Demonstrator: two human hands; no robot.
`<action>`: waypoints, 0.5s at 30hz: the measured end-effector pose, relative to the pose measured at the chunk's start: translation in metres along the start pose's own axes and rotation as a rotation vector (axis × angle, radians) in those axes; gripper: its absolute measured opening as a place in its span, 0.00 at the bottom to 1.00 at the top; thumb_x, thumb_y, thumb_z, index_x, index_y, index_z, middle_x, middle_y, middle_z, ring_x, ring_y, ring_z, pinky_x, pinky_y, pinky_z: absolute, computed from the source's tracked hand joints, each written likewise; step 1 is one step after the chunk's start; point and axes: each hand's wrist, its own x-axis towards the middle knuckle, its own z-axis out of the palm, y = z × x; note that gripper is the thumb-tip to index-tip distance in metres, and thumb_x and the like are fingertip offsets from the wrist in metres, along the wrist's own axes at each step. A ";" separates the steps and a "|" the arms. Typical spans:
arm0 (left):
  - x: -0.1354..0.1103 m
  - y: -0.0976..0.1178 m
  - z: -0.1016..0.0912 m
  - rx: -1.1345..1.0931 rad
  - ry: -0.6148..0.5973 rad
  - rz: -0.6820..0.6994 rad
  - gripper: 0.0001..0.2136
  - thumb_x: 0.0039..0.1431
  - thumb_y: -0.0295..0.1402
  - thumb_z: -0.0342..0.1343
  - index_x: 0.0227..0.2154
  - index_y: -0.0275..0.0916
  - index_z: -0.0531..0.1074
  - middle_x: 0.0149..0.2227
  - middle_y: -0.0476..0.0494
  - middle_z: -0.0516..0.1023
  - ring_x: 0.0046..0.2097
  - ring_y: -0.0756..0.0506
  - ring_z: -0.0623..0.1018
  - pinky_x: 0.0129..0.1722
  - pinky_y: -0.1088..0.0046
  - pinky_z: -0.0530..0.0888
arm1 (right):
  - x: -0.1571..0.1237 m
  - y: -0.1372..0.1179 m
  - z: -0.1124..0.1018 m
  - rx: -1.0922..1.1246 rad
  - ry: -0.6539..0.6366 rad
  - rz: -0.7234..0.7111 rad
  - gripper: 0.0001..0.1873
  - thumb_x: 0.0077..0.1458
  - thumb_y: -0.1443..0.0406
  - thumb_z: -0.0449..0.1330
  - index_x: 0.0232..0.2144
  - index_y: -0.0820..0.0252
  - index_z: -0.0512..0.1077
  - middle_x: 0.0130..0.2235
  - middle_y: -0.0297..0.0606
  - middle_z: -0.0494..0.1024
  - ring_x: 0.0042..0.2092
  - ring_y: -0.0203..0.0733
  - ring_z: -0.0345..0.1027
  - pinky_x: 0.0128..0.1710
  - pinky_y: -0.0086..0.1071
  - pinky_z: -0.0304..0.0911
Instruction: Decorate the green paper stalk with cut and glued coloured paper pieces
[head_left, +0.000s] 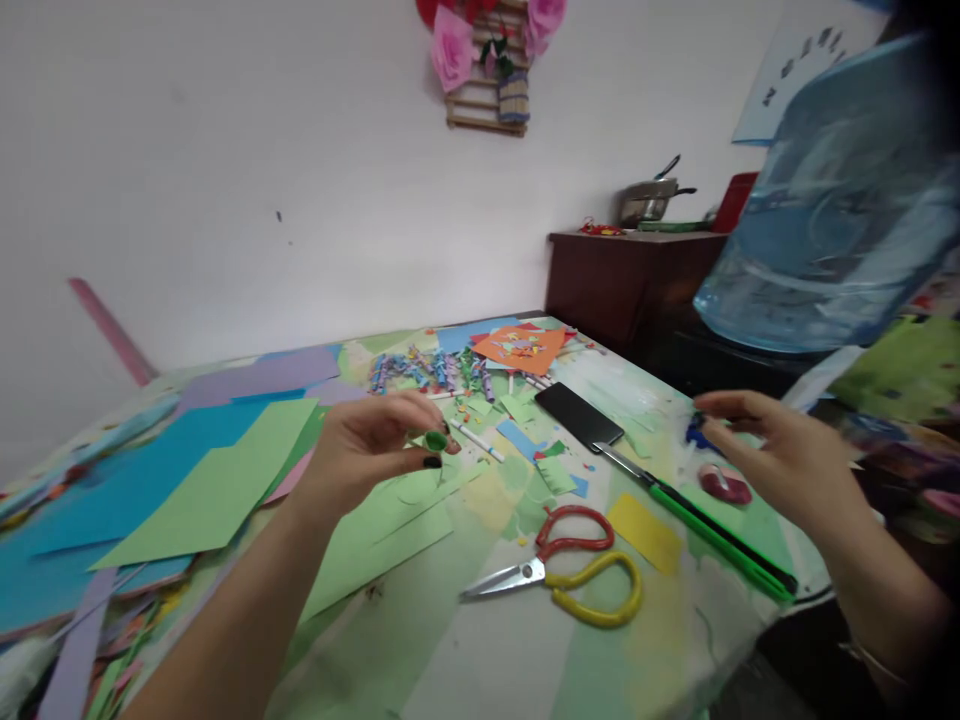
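Note:
My left hand is raised over the table with thumb and fingers pinched on a small green rolled paper piece. My right hand hovers near the table's right edge, fingers curled around something small and blue. Below and between the hands lie scissors with one red and one yellow handle. A green-handled utility knife lies just under my right hand, next to a small red object. A black phone lies flat beyond the knife.
Sheets of green paper, blue paper and purple paper cover the table's left. A pile of rolled paper pieces and an orange sheet sit at the back. A large blue water bottle looms at right, beside a dark cabinet.

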 end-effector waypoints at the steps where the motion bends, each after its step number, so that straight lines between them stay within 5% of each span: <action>1: 0.000 0.002 0.002 0.095 -0.028 0.040 0.08 0.46 0.22 0.63 0.31 0.38 0.78 0.31 0.43 0.78 0.33 0.45 0.79 0.32 0.68 0.77 | -0.006 0.024 0.002 -0.106 -0.084 0.059 0.13 0.48 0.59 0.57 0.35 0.59 0.74 0.33 0.40 0.78 0.31 0.44 0.72 0.29 0.35 0.62; 5: -0.001 0.010 0.018 0.456 -0.130 0.175 0.09 0.50 0.21 0.60 0.34 0.39 0.76 0.33 0.42 0.78 0.37 0.45 0.78 0.37 0.67 0.76 | -0.042 0.085 0.010 -0.311 -0.220 0.133 0.15 0.50 0.56 0.54 0.31 0.62 0.70 0.34 0.49 0.77 0.35 0.52 0.71 0.33 0.40 0.62; 9: -0.003 0.010 0.041 0.694 -0.158 0.321 0.09 0.51 0.17 0.58 0.33 0.37 0.73 0.33 0.44 0.77 0.38 0.48 0.78 0.38 0.73 0.76 | -0.069 0.092 0.023 -0.224 -0.284 0.087 0.15 0.50 0.55 0.54 0.31 0.61 0.69 0.33 0.46 0.76 0.36 0.51 0.70 0.35 0.39 0.63; 15: -0.038 -0.007 0.057 0.879 -0.183 0.429 0.09 0.51 0.16 0.57 0.34 0.34 0.72 0.36 0.42 0.76 0.42 0.46 0.76 0.43 0.68 0.74 | -0.046 0.115 0.030 -0.358 -0.151 0.043 0.14 0.54 0.61 0.51 0.37 0.64 0.70 0.38 0.49 0.75 0.41 0.52 0.69 0.43 0.41 0.62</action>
